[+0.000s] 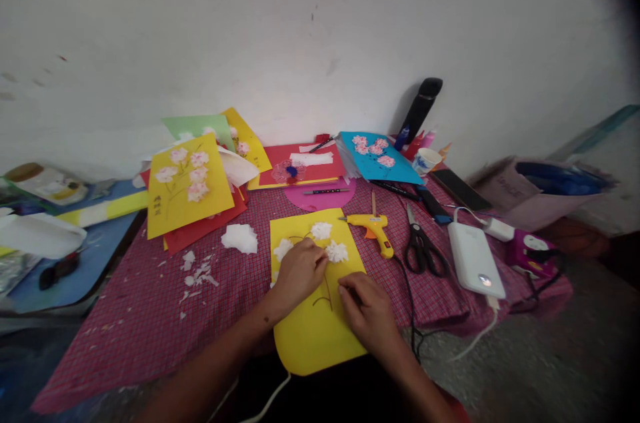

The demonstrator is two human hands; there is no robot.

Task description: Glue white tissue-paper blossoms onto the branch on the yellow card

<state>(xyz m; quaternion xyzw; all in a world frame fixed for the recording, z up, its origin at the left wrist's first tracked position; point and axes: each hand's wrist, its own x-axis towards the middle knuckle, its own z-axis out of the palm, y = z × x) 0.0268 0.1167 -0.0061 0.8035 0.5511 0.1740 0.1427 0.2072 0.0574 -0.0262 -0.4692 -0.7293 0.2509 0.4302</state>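
Observation:
A yellow card lies in front of me, with drawn dark stems and several white crumpled paper flowers on its upper part. My left hand is over the card, thumb and fingertips pinched together beside the white flower on the right. Whatever sits between those fingertips is too small or hidden to make out. Over the card's right edge rests my right hand, fingers loosely curled, thumb and forefinger slightly apart with nothing visible between them. A yellow glue gun lies at the card's upper right, its nozzle touching or overlapping the edge.
Black scissors and a white power bank with cables lie to the right. Torn white paper and scraps are on the left. Finished flower cards, a yellow one and a blue one, stand toward the wall.

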